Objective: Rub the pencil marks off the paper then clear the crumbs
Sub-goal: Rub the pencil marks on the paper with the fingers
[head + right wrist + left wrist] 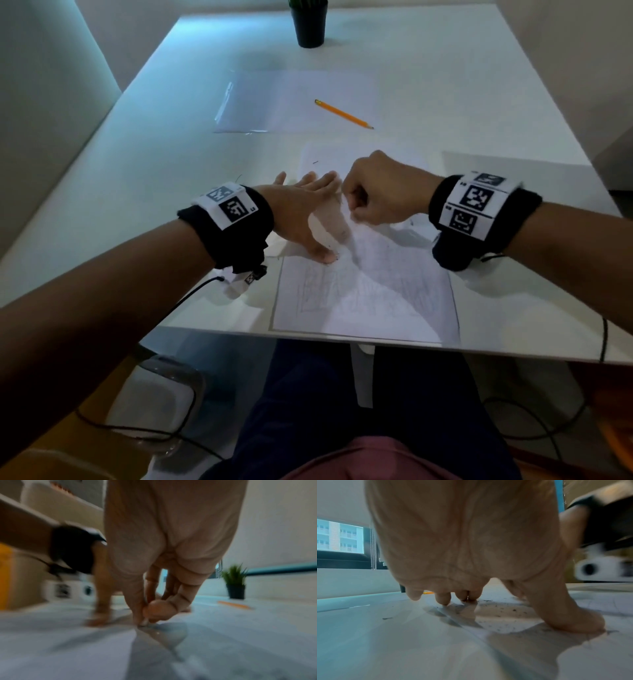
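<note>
Two hands are working over a sheet of paper (366, 291) that is lying at the near edge of a white table (137, 164). In the head view, the left hand (301, 212) is lying flat on the paper with its fingers straight, holding nothing. The right hand (383, 192) is curling into a fist just beside it, low over the paper. Faint pencil marks (359, 287) are showing on the sheet. A yellow pencil (343, 114) is lying farther back, and a small potted plant (309, 22) is standing at the far end.

In the left wrist view, the left hand's fingertips (443, 599) and thumb are pressing down on the paper, and dark crumbs (505, 609) are lying scattered between them.

In the right wrist view, which is blurry, the right hand's fingers (137, 601) and thumb are pinching a small pale eraser (144, 622) and its tip is touching the paper.
</note>
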